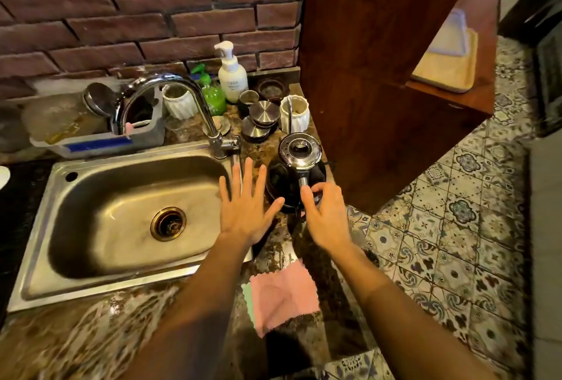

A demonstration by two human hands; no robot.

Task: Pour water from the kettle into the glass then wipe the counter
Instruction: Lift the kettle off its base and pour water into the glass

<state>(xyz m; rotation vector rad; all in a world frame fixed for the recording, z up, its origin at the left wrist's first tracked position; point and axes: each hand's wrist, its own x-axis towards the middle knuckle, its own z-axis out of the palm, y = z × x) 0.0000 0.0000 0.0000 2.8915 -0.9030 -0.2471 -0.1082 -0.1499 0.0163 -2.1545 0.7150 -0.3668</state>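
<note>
A steel gooseneck kettle stands on a round black base on the marbled counter, right of the sink. My right hand is at the kettle's handle, with thumb and forefinger curled around it. To the left, my left hand hovers flat, fingers spread, over the sink's right rim, holding nothing. A pink cloth lies flat on the counter between my forearms. What looks like a clear glass stands behind the tap, faint and hard to make out.
The steel sink and its tap fill the left. Soap bottles, white ribbed cups and steel lids crowd the counter behind the kettle. A wooden cabinet stands close on the right, above the tiled floor.
</note>
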